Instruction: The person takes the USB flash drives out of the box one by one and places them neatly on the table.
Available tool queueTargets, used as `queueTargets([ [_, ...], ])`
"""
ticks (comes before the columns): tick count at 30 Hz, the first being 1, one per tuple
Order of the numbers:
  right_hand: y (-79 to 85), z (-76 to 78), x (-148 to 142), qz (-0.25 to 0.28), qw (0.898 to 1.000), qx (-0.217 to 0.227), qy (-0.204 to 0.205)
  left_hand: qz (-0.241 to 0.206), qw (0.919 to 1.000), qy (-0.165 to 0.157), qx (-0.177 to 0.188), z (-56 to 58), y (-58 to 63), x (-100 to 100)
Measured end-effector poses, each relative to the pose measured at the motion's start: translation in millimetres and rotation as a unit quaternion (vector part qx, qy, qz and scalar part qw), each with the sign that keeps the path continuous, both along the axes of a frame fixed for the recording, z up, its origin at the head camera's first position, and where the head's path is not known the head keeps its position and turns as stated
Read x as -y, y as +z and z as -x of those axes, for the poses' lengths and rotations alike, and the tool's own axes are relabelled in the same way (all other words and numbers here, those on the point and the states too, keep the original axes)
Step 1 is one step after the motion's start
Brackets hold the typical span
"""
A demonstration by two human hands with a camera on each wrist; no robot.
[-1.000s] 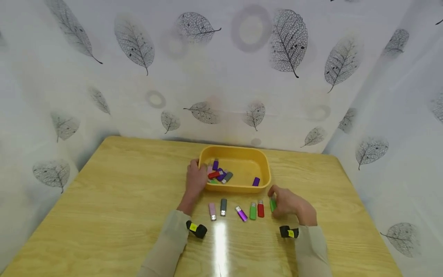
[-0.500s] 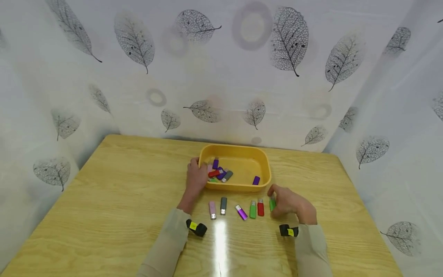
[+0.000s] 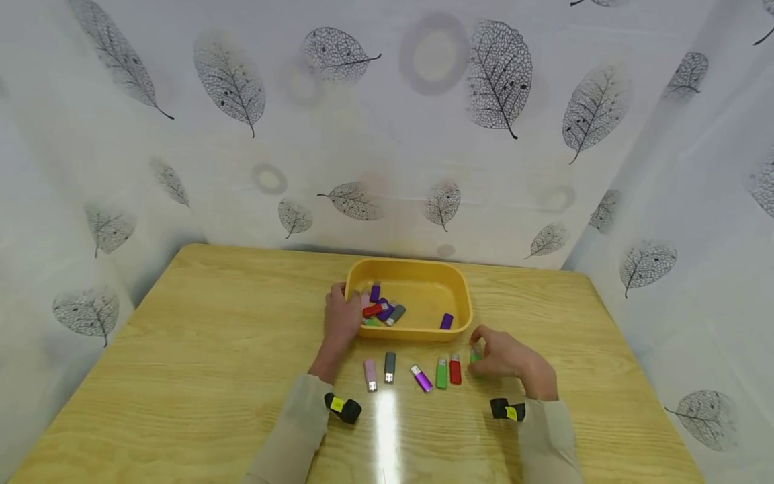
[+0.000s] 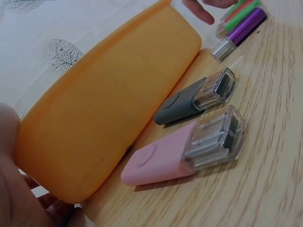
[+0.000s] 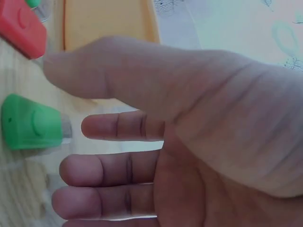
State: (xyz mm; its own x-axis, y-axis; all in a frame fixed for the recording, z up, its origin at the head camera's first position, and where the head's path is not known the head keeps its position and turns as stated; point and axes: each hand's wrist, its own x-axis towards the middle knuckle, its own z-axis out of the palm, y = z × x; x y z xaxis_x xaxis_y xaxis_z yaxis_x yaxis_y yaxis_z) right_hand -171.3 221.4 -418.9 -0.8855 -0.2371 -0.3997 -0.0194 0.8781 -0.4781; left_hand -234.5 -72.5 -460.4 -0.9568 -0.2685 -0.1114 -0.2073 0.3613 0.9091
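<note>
My left hand (image 3: 342,316) grips the left wall of a yellow plastic box (image 3: 417,334), its thumb over the rim and its fingers outside. Beside the box's front right corner is my right hand (image 3: 508,356), thumb and fingers spread apart around a green USB flash drive (image 5: 33,123). In the right wrist view that drive lies on the table just beyond the fingertips, its capped end towards them. To its left, a row on the table holds a red drive (image 3: 455,370), another green drive (image 3: 441,373), a purple drive (image 3: 421,378), a grey drive (image 4: 182,101) and a pink drive (image 4: 161,161).
Inside the box, a small pile of drives lies at the left, with a red one (image 3: 375,310) on top and a grey one (image 3: 396,314) beside it. A lone purple drive (image 3: 446,321) lies near the box's right front. A leaf-patterned cloth (image 3: 387,134) hangs behind the table (image 3: 181,370).
My right thumb has shifted slightly left, covering more of the green drive in the head view. The head view has tilted a little. My left hand keeps its hold on the box.
</note>
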Motion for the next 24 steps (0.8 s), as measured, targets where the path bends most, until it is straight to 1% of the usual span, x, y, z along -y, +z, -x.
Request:
queueTargets([
  [5,5.6,-0.5,0.7,0.003,1.0,-0.022,-0.002,-0.005,1.0,0.001,-0.001,-1.4,1.2,-0.3],
  [9,9.3,-1.5,0.3,0.014,0.999,-0.04,-0.001,-0.005,1.0,0.001,0.002,-2.0,-0.3,-1.0],
  [13,11.4,-2.1,-0.2,0.019,0.997,-0.071,0.002,-0.005,1.0,0.004,0.002,-2.7,-2.1,-1.7],
  [16,13.8,-2.2,0.4,0.024,0.995,-0.095,0.001,-0.006,1.0,0.002,-0.004,-3.2,-2.0,-1.6],
  [20,18.3,-1.6,3.6,0.034,0.989,-0.143,0.0,-0.005,0.9999,-0.001,-0.009,-3.3,-0.2,-1.3],
  [24,19.6,1.6,10.1,0.046,0.976,-0.211,0.008,-0.001,0.9999,0.003,-0.01,-2.6,1.7,-1.1],
])
